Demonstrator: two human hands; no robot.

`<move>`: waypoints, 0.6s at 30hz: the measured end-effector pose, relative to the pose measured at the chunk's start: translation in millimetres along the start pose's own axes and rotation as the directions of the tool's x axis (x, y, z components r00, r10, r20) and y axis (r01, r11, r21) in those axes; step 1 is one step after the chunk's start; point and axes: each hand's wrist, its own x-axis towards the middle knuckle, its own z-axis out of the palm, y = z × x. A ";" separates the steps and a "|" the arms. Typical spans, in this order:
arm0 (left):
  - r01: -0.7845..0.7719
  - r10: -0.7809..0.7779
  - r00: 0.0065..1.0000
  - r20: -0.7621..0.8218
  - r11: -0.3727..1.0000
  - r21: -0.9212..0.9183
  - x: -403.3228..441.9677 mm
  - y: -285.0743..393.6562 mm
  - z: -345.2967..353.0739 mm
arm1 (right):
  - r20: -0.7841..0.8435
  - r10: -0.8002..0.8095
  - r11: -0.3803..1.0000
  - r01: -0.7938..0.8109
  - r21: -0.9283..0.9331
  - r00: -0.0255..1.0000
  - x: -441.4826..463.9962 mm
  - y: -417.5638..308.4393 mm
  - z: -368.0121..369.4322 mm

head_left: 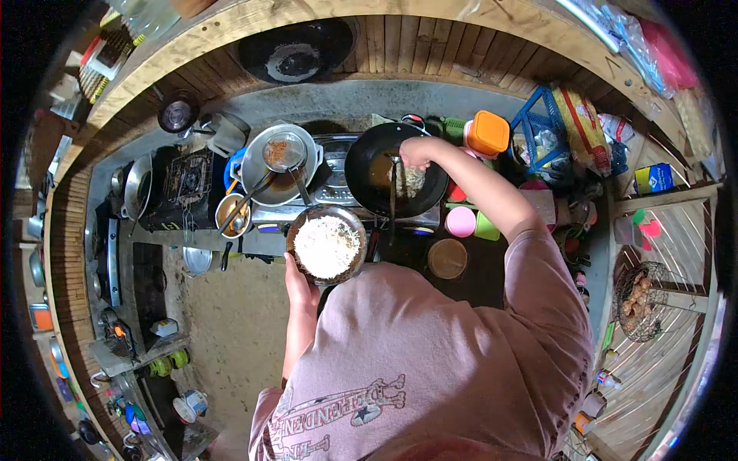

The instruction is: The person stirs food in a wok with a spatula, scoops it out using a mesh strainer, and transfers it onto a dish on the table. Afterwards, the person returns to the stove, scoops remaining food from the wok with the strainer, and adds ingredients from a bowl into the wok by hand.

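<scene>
My left hand (300, 286) grips the rim of a dark round bowl (359, 230), tilted toward the camera and heaped with white shredded food (327, 247). Over the black wok (361, 177), my right hand (416, 153) is closed with its fingers pointing down; what they hold, if anything, is hidden. Just below that hand, pale shreds (408, 183) lie in brown oil inside the wok. A long-handled utensil (393, 192) rests across the wok's near rim, close to my right fingers.
Left of the wok, a mesh strainer (284, 152) with brown bits sits over a large metal pot (257, 186). A small pan (233, 215) stands beside it. To the right are an orange container (490, 133), a pink cup (461, 222) and a blue basket (542, 127). A round lid (447, 259) lies nearer me.
</scene>
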 end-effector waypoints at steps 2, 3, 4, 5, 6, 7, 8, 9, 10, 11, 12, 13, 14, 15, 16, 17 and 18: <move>-0.003 0.003 1.000 0.016 1.000 0.006 0.0 1.4 -3.6 | 0.113 0.175 0.984 -0.177 0.009 0.978 10.3 -4.2 -4.8; -0.003 0.003 1.000 0.017 1.000 0.003 -0.1 2.3 -4.5 | 0.097 0.083 0.984 -0.066 -0.168 0.992 19.0 -3.5 -6.7; -0.014 0.014 1.000 0.015 1.000 0.007 -1.9 4.4 -3.3 | 0.100 -0.011 0.939 0.044 -0.340 0.995 22.1 -7.6 -9.8; -0.024 0.024 1.000 0.013 1.000 0.010 -3.2 5.2 -3.0 | 0.102 -0.009 0.939 0.043 -0.342 0.995 23.5 -10.3 -12.4; -0.021 0.021 1.000 0.014 1.000 0.006 -2.7 5.0 -4.9 | 0.087 -0.031 0.940 0.059 -0.337 0.996 24.5 -12.3 -15.8; -0.026 0.026 1.000 0.009 1.000 0.007 -1.4 4.7 -7.8 | 0.071 -0.055 0.940 0.075 -0.332 0.996 22.7 -18.2 -20.9; -0.032 0.032 0.999 0.004 0.999 0.009 0.2 4.9 -11.2 | 0.042 -0.065 0.907 0.077 -0.414 0.997 19.4 -26.6 -26.5; -0.031 0.031 0.999 0.004 0.999 0.007 2.1 4.4 -15.6 | 0.043 -0.064 0.906 0.076 -0.415 0.997 16.7 -34.8 -34.0; -0.037 0.037 0.999 0.022 0.999 0.009 4.1 3.5 -20.3 | 0.088 -0.075 0.894 0.106 -0.436 0.993 15.4 -41.0 -42.0; -0.043 0.042 0.998 0.040 0.999 0.011 5.0 4.0 -23.2 | 0.133 -0.084 0.881 0.136 -0.454 0.988 17.3 -42.2 -47.6; -0.042 0.041 0.998 0.041 0.999 0.010 5.5 5.0 -25.2 | 0.145 -0.215 0.851 0.258 -0.457 0.966 38.2 -24.2 -42.8; -0.034 0.034 0.999 0.033 0.999 0.019 5.8 6.1 -26.8 | 0.146 -0.212 0.852 0.256 -0.457 0.966 30.4 -33.3 -46.5; -0.027 0.026 0.999 0.025 0.999 0.029 6.0 7.3 -28.3 | 0.044 -0.032 0.968 0.042 -0.248 0.999 14.3 -51.7 -54.7; -0.025 0.024 0.999 0.026 0.999 0.028 5.6 8.7 -29.2 | -0.013 0.170 0.985 -0.170 -0.007 0.985 6.3 -64.1 -59.3; -0.032 0.031 0.999 0.039 0.999 0.029 4.8 10.1 -29.0 | 0.013 0.153 0.988 -0.153 -0.021 0.988 13.4 -66.0 -61.8; -0.039 0.038 0.998 0.052 0.999 0.030 4.3 11.8 -29.2 | 0.013 0.156 0.988 -0.156 -0.022 0.988 15.9 -65.4 -60.0; -0.038 0.036 0.998 0.053 0.999 0.029 3.7 13.3 -29.7 | -0.088 0.006 0.978 -0.024 -0.209 0.996 17.7 -64.6 -57.6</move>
